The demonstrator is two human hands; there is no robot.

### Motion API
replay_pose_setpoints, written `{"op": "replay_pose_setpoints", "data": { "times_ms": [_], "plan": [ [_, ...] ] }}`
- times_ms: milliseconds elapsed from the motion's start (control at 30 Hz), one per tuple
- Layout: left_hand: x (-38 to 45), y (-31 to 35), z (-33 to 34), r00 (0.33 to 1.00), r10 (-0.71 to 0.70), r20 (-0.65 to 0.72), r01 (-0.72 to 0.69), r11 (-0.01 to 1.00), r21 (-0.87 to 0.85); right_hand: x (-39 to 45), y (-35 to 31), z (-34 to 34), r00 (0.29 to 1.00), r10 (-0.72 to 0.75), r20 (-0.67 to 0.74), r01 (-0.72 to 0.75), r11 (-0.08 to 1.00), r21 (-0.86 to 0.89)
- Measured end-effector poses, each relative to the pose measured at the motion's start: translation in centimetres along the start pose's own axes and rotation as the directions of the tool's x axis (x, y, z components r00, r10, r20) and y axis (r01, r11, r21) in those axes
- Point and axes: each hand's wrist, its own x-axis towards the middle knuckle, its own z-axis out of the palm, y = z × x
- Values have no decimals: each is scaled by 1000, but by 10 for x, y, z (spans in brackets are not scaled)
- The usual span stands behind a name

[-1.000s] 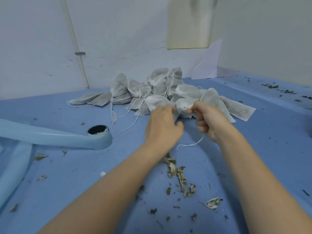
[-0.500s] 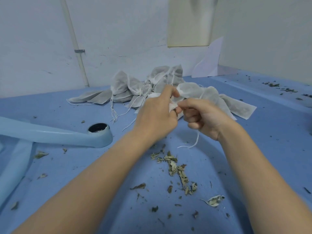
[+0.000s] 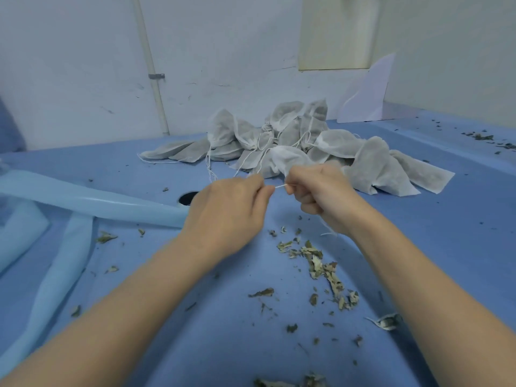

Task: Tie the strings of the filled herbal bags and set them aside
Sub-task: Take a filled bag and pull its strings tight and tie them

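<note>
White string (image 3: 280,186) stretches taut between our left hand (image 3: 226,212) and right hand (image 3: 318,195), fingers pinching it beside the bag (image 3: 287,160).

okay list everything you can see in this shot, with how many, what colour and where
herbal bag: one, white, held up between the hands in front of the pile
string: one, white, stretched taut between the two hands
bag pile: a heap, too overlapped to count, grey-white, far centre of the table
table: one, blue, across the whole view
dried leaves: many scattered bits, green-brown, near centre
tube: one, light blue, left
pipe: one, white, on the wall
left hand: pinches the string
right hand: grips the string and the bag's neck
</note>
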Motion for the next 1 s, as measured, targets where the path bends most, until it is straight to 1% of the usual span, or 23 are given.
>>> {"op": "replay_pose_setpoints", "data": {
  "times_ms": [100, 200, 267, 300, 333, 367, 400, 433, 467, 500, 533, 600, 700, 733, 767, 833, 900, 933, 1000],
  "plan": [
    [-6, -8, -10, 998, -56, 43, 49, 989, 140, 1, 3, 14, 999, 34, 3, -34, 996, 85],
    [-11, -15, -18, 999, -36, 31, 24, 949, 314, 1, 5, 25, 996, 75, 42, -81, 987, 139],
    [-13, -18, -18, 999, -24, 38, 9, 934, 357, 0, 7, 28, 992, 99, 74, -108, 985, 132],
    [-13, -18, -16, 998, -29, 47, 11, 939, 343, -1, 7, 29, 990, 120, 79, -130, 982, 139],
    [-14, -20, -12, 997, -52, 56, 34, 956, 292, -1, 7, 30, 985, 149, 82, -161, 973, 164],
    [-15, -21, -8, 993, -101, 66, 88, 980, 179, -2, 8, 31, 979, 185, 90, -200, 957, 211],
    [-15, -22, -5, 983, -162, 90, 162, 987, 10, -2, 9, 32, 968, 227, 105, -248, 926, 286],
    [-16, -22, -2, 969, -221, 112, 239, 951, -194, -3, 10, 34, 956, 267, 124, -294, 878, 378],
    [-17, -23, 2, 955, -272, 120, 297, 875, -383, -3, 11, 35, 944, 300, 139, -329, 820, 469],
    [-18, -22, 6, 944, -309, 120, 326, 797, -509, -4, 11, 37, 934, 323, 150, -351, 759, 548],
    [-19, -22, 11, 935, -334, 117, 337, 738, -584, -5, 12, 39, 928, 340, 156, -360, 698, 619],
    [-21, -19, 18, 916, -383, 116, 356, 646, -675, -7, 12, 43, 923, 356, 146, -343, 590, 731],
    [-22, -18, 23, 884, -452, 118, 372, 529, -763, -10, 12, 49, 932, 351, 90, -262, 481, 837],
    [-22, -18, 23, 881, -459, 115, 368, 511, -777, -12, 11, 50, 937, 341, 71, -232, 461, 856],
    [-22, -18, 23, 883, -458, 104, 358, 513, -780, -14, 11, 52, 944, 325, 56, -207, 453, 867],
    [-23, -18, 23, 888, -454, 66, 337, 548, -766, -17, 11, 56, 957, 285, 52, -185, 463, 867],
    [-25, -17, 21, 887, -460, 29, 323, 575, -752, -18, 12, 59, 966, 250, 64, -187, 506, 842],
    [-26, -17, 21, 886, -464, 18, 318, 578, -752, -18, 12, 60, 970, 233, 66, -186, 546, 817],
    [-27, -18, 20, 880, -476, 7, 317, 576, -753, -18, 13, 61, 977, 204, 63, -185, 664, 724]
  ]
}}
